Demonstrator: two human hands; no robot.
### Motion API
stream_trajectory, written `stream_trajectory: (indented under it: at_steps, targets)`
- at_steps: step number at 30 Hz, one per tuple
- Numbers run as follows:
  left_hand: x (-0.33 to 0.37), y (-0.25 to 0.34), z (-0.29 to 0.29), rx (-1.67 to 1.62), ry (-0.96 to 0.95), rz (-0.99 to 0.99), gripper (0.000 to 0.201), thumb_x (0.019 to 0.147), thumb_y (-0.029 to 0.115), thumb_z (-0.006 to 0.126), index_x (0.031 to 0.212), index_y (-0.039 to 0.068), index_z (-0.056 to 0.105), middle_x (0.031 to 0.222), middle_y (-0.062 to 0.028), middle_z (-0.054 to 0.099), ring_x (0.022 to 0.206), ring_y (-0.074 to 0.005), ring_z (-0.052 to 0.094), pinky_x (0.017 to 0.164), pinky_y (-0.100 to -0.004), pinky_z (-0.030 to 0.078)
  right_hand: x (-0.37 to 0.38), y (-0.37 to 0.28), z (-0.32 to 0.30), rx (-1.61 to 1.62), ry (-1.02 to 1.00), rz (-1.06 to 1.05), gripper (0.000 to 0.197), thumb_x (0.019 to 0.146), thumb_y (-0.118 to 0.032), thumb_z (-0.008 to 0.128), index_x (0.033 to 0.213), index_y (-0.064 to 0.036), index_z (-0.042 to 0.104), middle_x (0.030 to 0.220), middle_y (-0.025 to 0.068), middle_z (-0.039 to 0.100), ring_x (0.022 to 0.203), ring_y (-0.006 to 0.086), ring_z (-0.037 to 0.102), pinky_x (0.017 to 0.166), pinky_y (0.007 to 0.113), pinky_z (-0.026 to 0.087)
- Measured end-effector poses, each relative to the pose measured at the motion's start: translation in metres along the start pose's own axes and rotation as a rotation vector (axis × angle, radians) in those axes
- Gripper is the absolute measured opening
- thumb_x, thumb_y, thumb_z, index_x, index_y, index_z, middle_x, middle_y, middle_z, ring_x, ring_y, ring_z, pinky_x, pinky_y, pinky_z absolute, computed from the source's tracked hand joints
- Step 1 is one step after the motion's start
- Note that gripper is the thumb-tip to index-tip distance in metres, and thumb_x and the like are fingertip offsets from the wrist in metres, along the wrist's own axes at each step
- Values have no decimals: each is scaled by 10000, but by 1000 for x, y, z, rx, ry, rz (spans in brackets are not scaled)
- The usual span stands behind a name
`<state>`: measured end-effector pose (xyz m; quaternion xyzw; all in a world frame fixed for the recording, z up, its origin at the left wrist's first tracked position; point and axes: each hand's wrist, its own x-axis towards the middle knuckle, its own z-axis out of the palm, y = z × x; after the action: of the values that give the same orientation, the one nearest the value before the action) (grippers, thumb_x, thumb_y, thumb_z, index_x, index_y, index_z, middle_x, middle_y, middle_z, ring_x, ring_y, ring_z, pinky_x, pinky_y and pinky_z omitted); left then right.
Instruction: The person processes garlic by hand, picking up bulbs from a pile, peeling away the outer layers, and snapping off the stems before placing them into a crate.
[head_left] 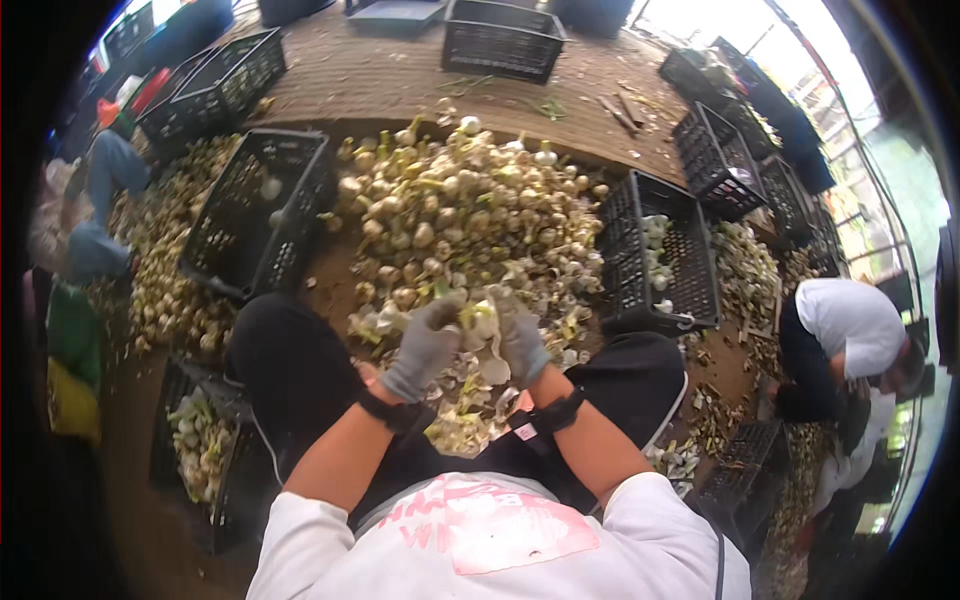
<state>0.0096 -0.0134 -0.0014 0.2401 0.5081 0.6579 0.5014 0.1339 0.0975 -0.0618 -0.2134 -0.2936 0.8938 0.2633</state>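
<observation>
Brown floor [325, 280] strewn with husks, as relayed to me by the head camera. At centre, in front of the wearer's lap, I see a pale garlic bulb [483, 322]: the grey-gloved left grip [428, 348] closes on it from one side, the likewise gloved right grip [520, 340] from the other, with a strip of white skin hanging beside it. Below, loose skins [465, 428] lie between the dark-trousered thighs. Directly beyond, I observe a large garlic heap [460, 210]. Flanking it: a black left crate [235, 238] containing a few bulbs, and a black right crate [690, 258] containing several whiter ones. Farther right, a person in a white shirt [850, 315] bends forward.
</observation>
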Motion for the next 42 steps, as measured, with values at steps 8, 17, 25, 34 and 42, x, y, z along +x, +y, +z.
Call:
stream_trajectory:
  at_steps: [8,17,25,34,42]
  targets:
    - [10,24,-7,-358,-80,-20,417,732,-116,354,1073,-45,582,1048,-138,641,949,-224,637,860,-329,515,-39,-42,48,30,-341,159,507,895,-243,588,1338,-76,404,1261,95,524,1097,217,560,914,360,487]
    - [30,-14,-32,-17,113,-69,280,799,-90,369,954,-5,586,892,-95,656,724,-170,626,673,-277,539,-74,-52,48,295,-435,243,648,838,-247,675,1382,-97,358,1276,107,503,1107,226,548,905,391,489]
    - [13,19,-4,1499,-143,-251,556,807,273,629,1294,68,456,1209,-170,504,1116,-272,523,917,-357,440,-41,-66,65,-70,-390,40,428,939,-291,552,1274,-29,512,1039,59,651,933,126,613,824,257,498]
    - [6,-1,18,399,-226,407,472,861,-46,574,1305,46,441,1208,-54,521,1063,-137,512,911,-265,431,-2,-24,26,-930,420,-460,427,911,-365,488,1253,-120,559,947,218,658,844,348,639,782,391,476]
    - [-4,15,9,399,-144,156,300,943,119,518,1228,27,506,1167,-59,546,1040,-147,514,868,-281,442,-25,-34,43,-987,563,-418,395,855,-288,557,1133,-8,573,961,260,623,881,409,599,747,435,471]
